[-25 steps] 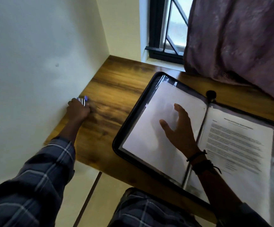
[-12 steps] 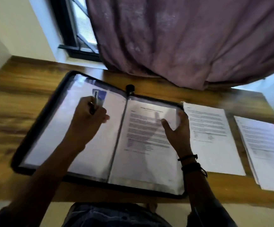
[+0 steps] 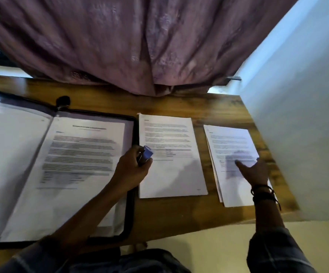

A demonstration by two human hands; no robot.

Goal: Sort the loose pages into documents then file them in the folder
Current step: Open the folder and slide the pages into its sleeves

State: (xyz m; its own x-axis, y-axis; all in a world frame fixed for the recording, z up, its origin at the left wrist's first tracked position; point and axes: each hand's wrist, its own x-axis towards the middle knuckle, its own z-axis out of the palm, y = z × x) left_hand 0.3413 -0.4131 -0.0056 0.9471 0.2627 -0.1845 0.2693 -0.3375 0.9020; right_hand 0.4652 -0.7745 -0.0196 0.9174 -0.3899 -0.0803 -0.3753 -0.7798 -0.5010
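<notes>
An open black folder [image 3: 130,196] with clear sleeves lies at the left of the wooden desk; its right sleeve holds a printed page [image 3: 77,160]. Beside it lies a loose printed document [image 3: 171,174], and further right a small stack of pages [image 3: 232,146]. My left hand [image 3: 132,170] grips a small blue and silver stapler [image 3: 145,155] at the folder's right edge, over the near document's left side. My right hand [image 3: 253,170] rests with spread fingers on the right stack.
A purple curtain [image 3: 140,46] hangs down to the desk's back edge. A pale wall [image 3: 301,125] closes off the desk's right side. The desk's front edge [image 3: 189,227] runs below the papers, with floor beneath.
My view swung right. My left hand carried the stapler from the left wall across the folder to its right edge. My right hand moved from the folder to the right stack.
</notes>
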